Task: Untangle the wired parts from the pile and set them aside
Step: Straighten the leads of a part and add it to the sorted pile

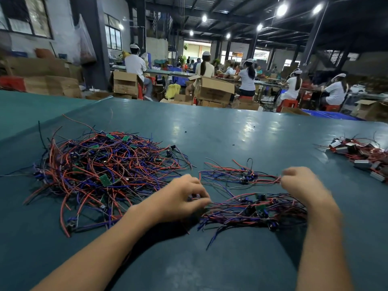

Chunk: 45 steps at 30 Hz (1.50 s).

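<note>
My left hand (184,198) pinches the bundle (252,208) at lower centre; my right hand (298,181), blurred, seems to pinch the wire set (237,175) just above. The pile (105,171) lies centre-left. Risk: a hard pull snags crossed loops, tightening the tangle. Glossy teal worktop (210,133); workshop behind, workers (247,74) seated.

1. This is a factory assembly hall: a high steel-beam roof (231,15) carries bright hanging lamps (282,9).
2. Workers in white caps (247,76) sit on red stools (287,104) along long benches (161,72).
3. Open cardboard boxes (213,89) and blue crates (327,114) stand on the floor.
4. A wide green work table (210,131) holds heaps of wired parts (105,171) with small circuit boards (104,179).
</note>
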Each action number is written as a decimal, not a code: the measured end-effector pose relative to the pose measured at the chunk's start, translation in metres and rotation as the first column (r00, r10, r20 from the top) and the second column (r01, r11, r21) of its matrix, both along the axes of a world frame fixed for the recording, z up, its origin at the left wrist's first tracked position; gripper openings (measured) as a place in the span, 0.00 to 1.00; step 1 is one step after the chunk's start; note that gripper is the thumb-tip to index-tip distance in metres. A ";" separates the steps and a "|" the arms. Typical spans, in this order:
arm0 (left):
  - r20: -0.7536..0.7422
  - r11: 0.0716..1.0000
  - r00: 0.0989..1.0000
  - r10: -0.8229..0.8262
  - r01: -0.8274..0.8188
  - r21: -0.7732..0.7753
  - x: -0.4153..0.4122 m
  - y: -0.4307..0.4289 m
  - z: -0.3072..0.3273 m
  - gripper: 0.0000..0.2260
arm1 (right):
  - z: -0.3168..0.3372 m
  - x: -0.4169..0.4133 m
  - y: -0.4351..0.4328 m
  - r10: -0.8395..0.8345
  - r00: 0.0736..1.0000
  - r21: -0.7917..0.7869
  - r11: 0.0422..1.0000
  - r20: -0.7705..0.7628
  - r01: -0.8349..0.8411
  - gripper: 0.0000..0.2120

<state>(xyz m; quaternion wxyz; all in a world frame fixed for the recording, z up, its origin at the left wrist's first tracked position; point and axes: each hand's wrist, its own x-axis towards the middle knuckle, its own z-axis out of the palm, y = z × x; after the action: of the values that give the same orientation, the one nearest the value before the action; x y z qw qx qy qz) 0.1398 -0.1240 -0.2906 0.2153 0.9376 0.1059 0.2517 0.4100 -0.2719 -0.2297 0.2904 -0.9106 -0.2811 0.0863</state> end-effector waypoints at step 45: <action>0.272 0.839 0.916 0.295 -0.384 0.385 -0.035 0.013 0.040 0.06 | -0.044 -0.140 0.079 0.442 0.826 0.527 0.637 0.349 -0.563 0.14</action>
<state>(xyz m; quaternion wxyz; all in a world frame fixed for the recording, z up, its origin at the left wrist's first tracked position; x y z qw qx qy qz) 0.1047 -0.1109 -0.2501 -0.0355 0.8971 0.1904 0.3970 0.2697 -0.1929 -0.2742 0.5038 -0.6555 -0.5623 -0.0174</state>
